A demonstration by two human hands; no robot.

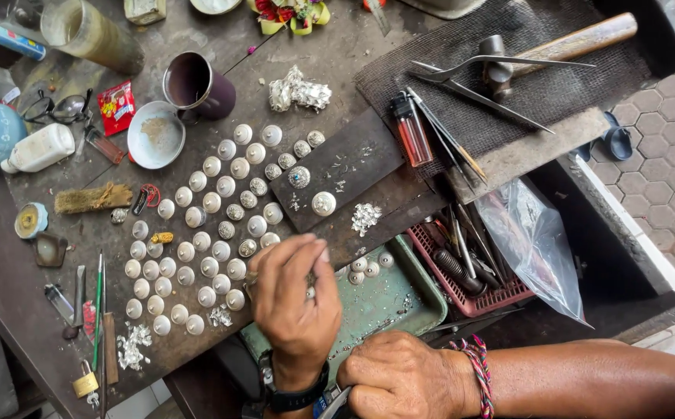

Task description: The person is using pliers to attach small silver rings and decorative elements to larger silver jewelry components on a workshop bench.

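Silver-coloured domed pieces (198,233) lie in loose diagonal rows across the dark worktop (12,256), from beside the white bowl (155,134) down to the near edge. The left hand (295,299), with a black wristband, is raised over the near left corner of a green metal tray (388,299); its fingers are pinched narrowly together around a small dark item, too small to identify. The right hand (399,376), with a braided bracelet at the wrist, rests low at the near edge of the tray, fingers curled closed; a metal tool tip shows beneath it, but whether the hand grips it cannot be told. Four more domed pieces (368,266) sit in the far part of the tray. A dark flat block (345,163) beyond the tray carries two finished ornamented domes and small silver scraps. A red plastic basket (477,271) of hand tools stands just beside the tray on the right, touching a clear plastic bag (535,240). On a mesh mat (555,85) farther back lie a hammer (555,48), tweezers (485,66) and a red lighter (413,132). A purple cup (198,84) stands near the bowl.
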